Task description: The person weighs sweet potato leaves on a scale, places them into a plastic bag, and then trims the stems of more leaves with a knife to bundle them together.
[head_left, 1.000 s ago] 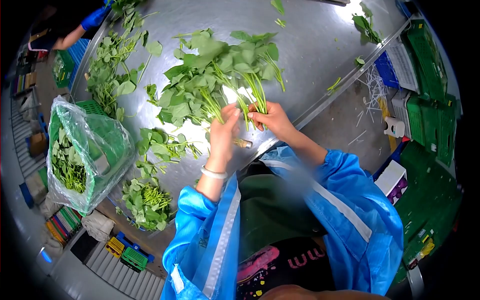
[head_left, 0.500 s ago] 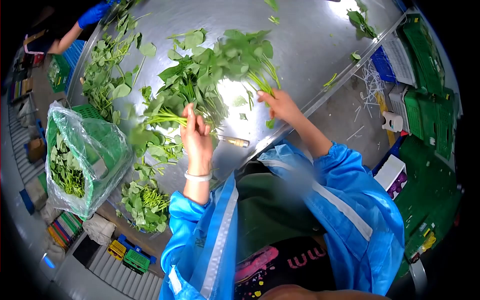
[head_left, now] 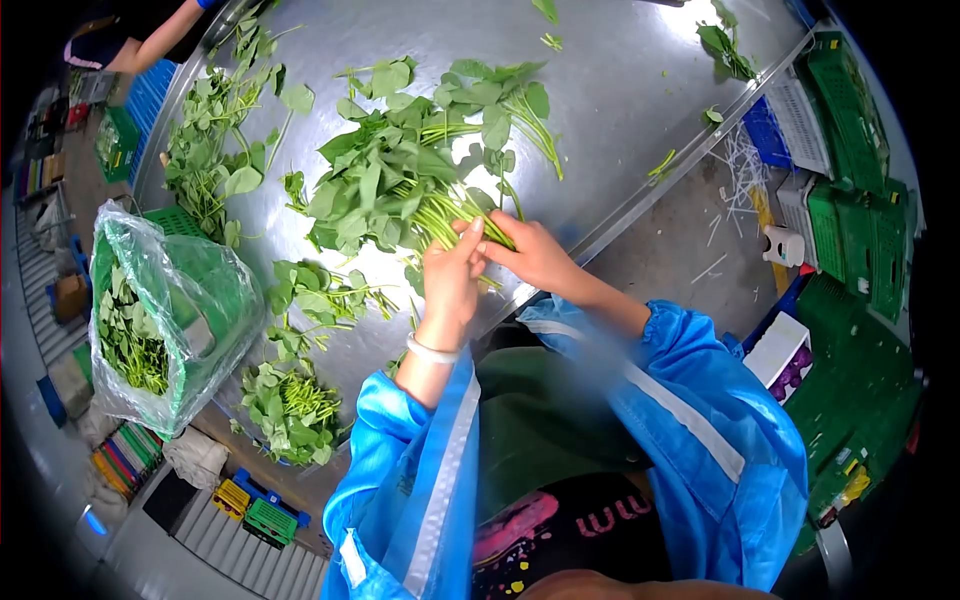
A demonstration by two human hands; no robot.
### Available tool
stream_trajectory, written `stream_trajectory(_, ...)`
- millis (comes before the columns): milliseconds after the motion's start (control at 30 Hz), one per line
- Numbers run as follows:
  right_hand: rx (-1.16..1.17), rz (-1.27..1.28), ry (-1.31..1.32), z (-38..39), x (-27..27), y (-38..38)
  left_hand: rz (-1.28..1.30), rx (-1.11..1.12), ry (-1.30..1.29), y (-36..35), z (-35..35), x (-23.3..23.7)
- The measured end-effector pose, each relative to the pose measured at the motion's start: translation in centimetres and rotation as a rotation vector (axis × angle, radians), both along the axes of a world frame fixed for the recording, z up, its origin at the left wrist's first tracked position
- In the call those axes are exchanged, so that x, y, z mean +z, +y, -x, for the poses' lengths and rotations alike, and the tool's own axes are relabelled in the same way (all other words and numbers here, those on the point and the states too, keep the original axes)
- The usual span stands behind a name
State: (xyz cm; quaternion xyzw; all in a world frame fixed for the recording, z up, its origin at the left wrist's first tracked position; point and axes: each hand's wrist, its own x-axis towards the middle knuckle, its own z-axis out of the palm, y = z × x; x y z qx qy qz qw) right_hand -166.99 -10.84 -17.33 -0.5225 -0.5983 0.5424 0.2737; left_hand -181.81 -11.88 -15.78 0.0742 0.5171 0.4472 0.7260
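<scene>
Both of my hands meet near the front edge of the metal table point(head_left: 620, 110). My left hand point(head_left: 455, 272) has its fingers closed on the stem ends of a bunch of leafy greens point(head_left: 385, 185). Beside it and touching it, my right hand point(head_left: 525, 255) is closed on the same stems. The leaves of the bunch point up and to the left. More loose greens point(head_left: 535, 125) lie just beyond the hands, and a small pile point(head_left: 320, 290) is left of my left wrist.
Greens line the table's left side point(head_left: 210, 140). A green crate in clear plastic point(head_left: 215, 310) holds more, with a bundle point(head_left: 290, 410) nearby. Another person's arm point(head_left: 165, 40) shows at top left. Green crates point(head_left: 850, 230) stand at right.
My hands have come together, the left moving right and the right moving down and left, onto the gathered stems. The other person's arm has shifted up.
</scene>
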Motion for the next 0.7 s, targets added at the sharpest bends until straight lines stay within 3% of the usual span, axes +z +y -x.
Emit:
stream_trajectory(67, 0.074, 0.034, -0.040, -0.6, -0.2, 0.4, 0.017, 0.093, -0.066, 0.5, 0.4, 0.2)
stream_trajectory(133, -0.269, 0.435, 0.417, -1.1, -1.0, 0.5, 0.020, 0.120, -0.092, 0.8, 0.9, 1.1)
stream_trajectory(333, -0.346, 0.356, 0.514, -1.4, -1.2, 1.0, -0.022, 0.109, -0.079, 0.8, 1.7, 0.8)
stream_trajectory(400, -0.095, 0.146, 0.340, -0.7, -2.7, 0.6, -0.010, 0.059, -0.043, 0.8, 1.2, 0.9)
stream_trajectory(433, 0.063, 0.310, 0.320, -1.2, -2.4, 0.9, -0.008, 0.051, -0.044, 0.7, 1.1, 0.9)
stream_trajectory(533, -0.075, 0.459, 0.447, -0.9, -2.0, 0.8, 0.044, 0.008, 0.023, 0.5, 1.1, 0.7)
stream_trajectory(700, -0.336, 0.251, 0.602, 0.6, -1.6, 0.3, -0.097, 0.111, 0.024, 0.4, -0.2, 2.6)
